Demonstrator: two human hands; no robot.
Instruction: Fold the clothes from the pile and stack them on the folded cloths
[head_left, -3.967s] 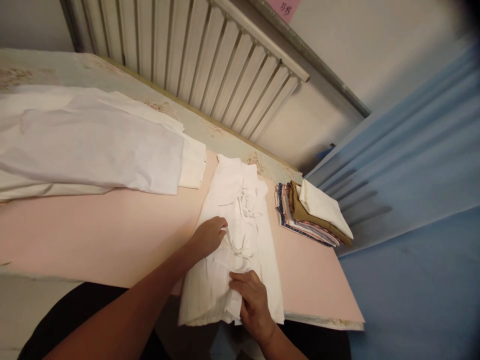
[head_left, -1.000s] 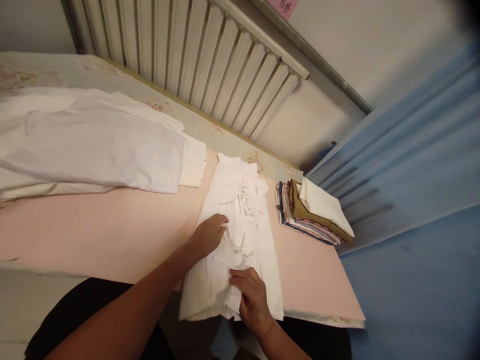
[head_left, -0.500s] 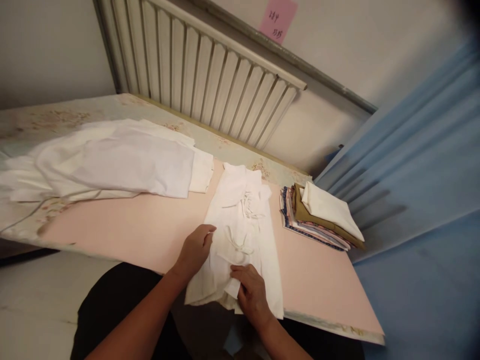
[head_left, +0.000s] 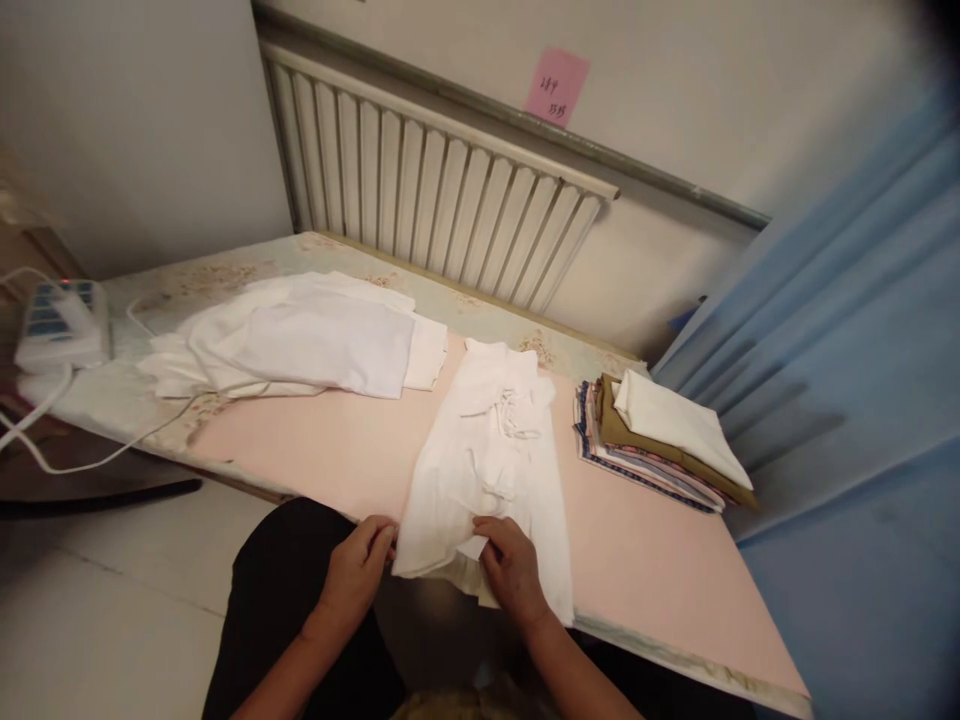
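A white garment with thin ties and gathers down its middle lies lengthwise over the pink mat, its lower hem hanging at the front edge. At its lower left corner, my left hand is closed, the fingertips pinching the edge of the cloth. My right hand is closed on a small fold of the same garment, right of its middle near the hem. The ties lie loosely bunched on the upper part. Whether it is a skirt or a dress, I cannot tell.
White cloth lies heaped at the left with a cable across it. A stack of folded fabrics sits at the right beside a blue curtain. A power strip stands far left. Behind the table is a radiator.
My left hand has moved down from the garment's left side to its lower left corner. My right hand keeps its hold. The view has shifted, bringing the power strip into sight.
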